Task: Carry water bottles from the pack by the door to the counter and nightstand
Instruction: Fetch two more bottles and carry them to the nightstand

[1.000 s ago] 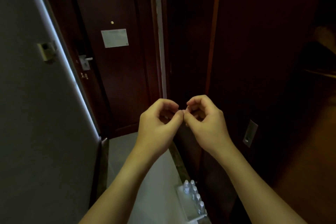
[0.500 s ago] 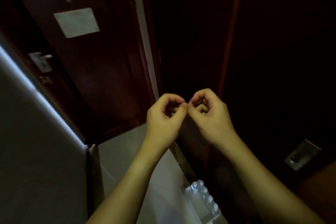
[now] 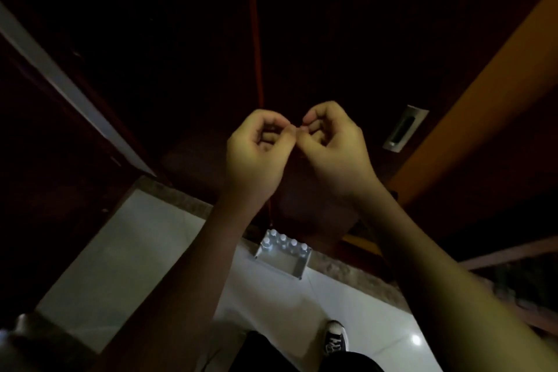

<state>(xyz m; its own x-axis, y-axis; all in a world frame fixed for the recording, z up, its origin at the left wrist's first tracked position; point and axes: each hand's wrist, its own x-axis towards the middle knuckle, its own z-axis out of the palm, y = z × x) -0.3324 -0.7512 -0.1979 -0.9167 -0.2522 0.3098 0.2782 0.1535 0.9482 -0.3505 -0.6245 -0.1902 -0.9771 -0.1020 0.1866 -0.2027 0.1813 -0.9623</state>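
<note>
The head view looks down at two bare hands raised side by side in a dim entry. The left hand (image 3: 256, 154) has its fingers curled in, thumb meeting fingertips, and holds nothing visible. The right hand (image 3: 333, 145) is curled the same way, and its fingertips touch those of the left. Below the hands, well apart from them, the pack of water bottles (image 3: 282, 252) sits on the pale tiled floor (image 3: 145, 251) against a dark wooden panel (image 3: 332, 39). A metal recessed handle (image 3: 404, 128) shows just right of the right hand. A sneaker (image 3: 335, 340) stands on the tiles below.
</note>
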